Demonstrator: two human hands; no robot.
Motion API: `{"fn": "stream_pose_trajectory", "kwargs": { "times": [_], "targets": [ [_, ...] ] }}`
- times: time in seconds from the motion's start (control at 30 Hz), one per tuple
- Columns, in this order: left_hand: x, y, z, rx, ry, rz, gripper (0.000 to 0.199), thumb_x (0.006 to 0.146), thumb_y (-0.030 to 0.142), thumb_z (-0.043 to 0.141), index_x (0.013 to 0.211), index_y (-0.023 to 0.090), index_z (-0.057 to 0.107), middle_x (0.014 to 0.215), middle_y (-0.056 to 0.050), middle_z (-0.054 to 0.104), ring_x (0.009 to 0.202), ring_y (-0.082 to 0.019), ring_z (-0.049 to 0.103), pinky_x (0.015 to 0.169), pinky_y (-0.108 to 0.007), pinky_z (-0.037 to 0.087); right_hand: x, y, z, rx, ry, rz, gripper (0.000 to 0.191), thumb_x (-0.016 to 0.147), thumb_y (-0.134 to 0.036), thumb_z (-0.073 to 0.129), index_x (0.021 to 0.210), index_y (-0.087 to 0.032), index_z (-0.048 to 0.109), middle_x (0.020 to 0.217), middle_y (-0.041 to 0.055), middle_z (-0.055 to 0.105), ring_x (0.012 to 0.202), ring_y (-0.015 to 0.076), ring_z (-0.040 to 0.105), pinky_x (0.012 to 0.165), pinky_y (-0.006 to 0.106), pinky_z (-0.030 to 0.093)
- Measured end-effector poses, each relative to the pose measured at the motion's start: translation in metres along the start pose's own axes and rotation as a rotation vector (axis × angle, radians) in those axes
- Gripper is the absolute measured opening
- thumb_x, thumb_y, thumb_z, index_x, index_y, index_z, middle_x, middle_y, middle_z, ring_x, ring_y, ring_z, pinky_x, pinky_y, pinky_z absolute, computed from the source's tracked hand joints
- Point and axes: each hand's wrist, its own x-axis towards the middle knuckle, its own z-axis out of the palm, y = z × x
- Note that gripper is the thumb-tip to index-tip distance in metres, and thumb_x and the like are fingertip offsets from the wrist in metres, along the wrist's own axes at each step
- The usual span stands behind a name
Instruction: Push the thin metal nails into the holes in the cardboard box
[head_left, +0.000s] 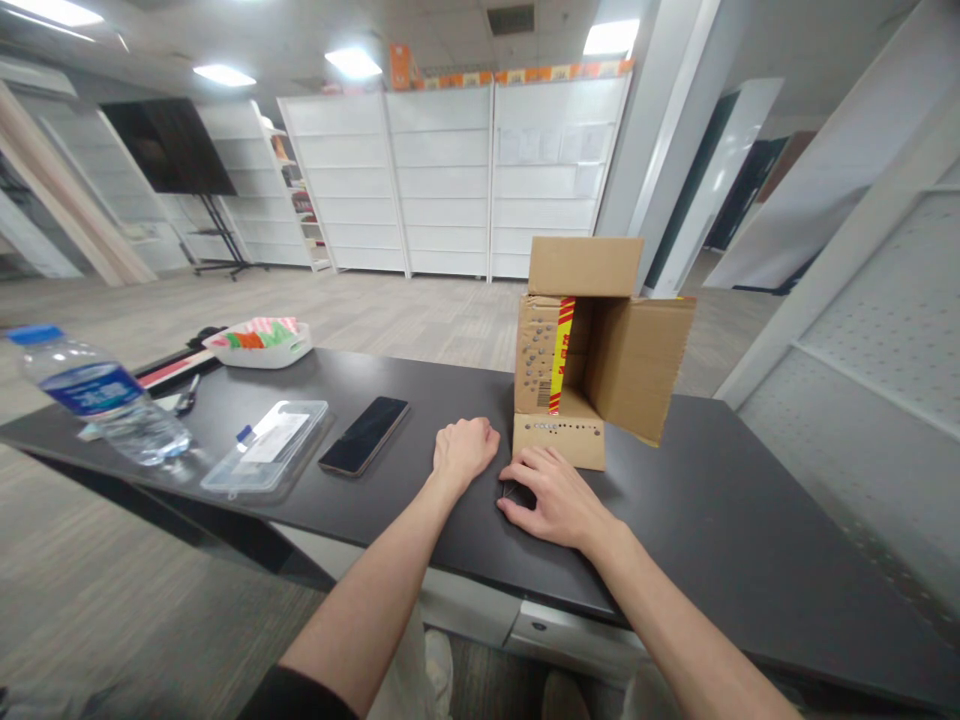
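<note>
The left hand (465, 450) lay on the desk (735, 520) in a loose fist. The right hand (555, 497) curved before the box (534, 350), thumb and fingers narrowly apart (whether they gripped something dark, I could not tell). The box stood on the desk, flaps open, right of the phone (365, 436).

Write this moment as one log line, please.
carton: open | left hand: curled on desk | right hand: beside carton's lower flap, loosely curved, grip unclear | phone: flat, left of both hands
</note>
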Motion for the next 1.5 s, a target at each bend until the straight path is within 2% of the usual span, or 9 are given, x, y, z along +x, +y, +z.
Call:
{"fn": "stream_pose_trajectory", "kwargs": {
  "times": [0.23,0.47,0.83,1.13,1.5],
  "targets": [
    [-0.0002,0.0000,-0.0006,-0.002,0.001,0.002,0.038,0.089,0.034,0.033,0.093,0.019,0.067,0.091,-0.012,0.070,0.086,-0.026,0.066,0.075,-0.034,0.046,-0.0007,0.0007,0.0014,-0.024,-0.016,-0.006,0.013,0.082,-0.021,0.054,0.093,-0.019,0.061,0.091,0.0056,0.057,0.088,0.0201,0.051,0.082,0.034,0.034],
    [-0.0004,-0.0003,-0.0009,-0.007,-0.008,0.006,0.039,0.089,0.034,0.032,0.093,0.020,0.067,0.092,-0.013,0.069,0.087,-0.026,0.066,0.076,-0.035,0.046,-0.0014,0.0031,0.0028,-0.032,-0.014,0.004,0.020,0.075,-0.011,0.050,0.092,-0.018,0.060,0.090,0.0056,0.057,0.087,0.0197,0.049,0.081,0.033,0.033],
    [-0.0010,0.0009,-0.0028,-0.010,-0.032,-0.014,0.039,0.089,0.035,0.032,0.095,0.019,0.067,0.095,-0.013,0.069,0.090,-0.026,0.065,0.078,-0.035,0.045,0.0004,-0.0003,0.0001,-0.053,-0.044,0.028,0.013,0.080,-0.010,0.048,0.086,-0.019,0.055,0.090,0.0038,0.054,0.086,0.0180,0.046,0.078,0.031,0.031],
    [0.0003,-0.0011,0.0004,0.010,0.017,0.014,0.038,0.088,0.034,0.033,0.091,0.020,0.067,0.089,-0.012,0.070,0.084,-0.027,0.067,0.072,-0.035,0.047,0.0019,-0.0044,-0.0032,-0.119,-0.094,0.040,0.013,0.083,-0.011,0.045,0.086,-0.020,0.053,0.090,0.0032,0.052,0.085,0.0182,0.044,0.079,0.031,0.030],
    [-0.0014,0.0014,-0.0029,0.007,-0.027,-0.029,0.039,0.090,0.036,0.032,0.095,0.020,0.067,0.095,-0.013,0.069,0.090,-0.025,0.066,0.079,-0.034,0.045,0.0020,-0.0058,-0.0031,-0.160,-0.095,0.045,0.011,0.085,-0.012,0.044,0.084,-0.021,0.050,0.091,0.0028,0.051,0.087,0.0185,0.043,0.082,0.032,0.029]
  ]
}}
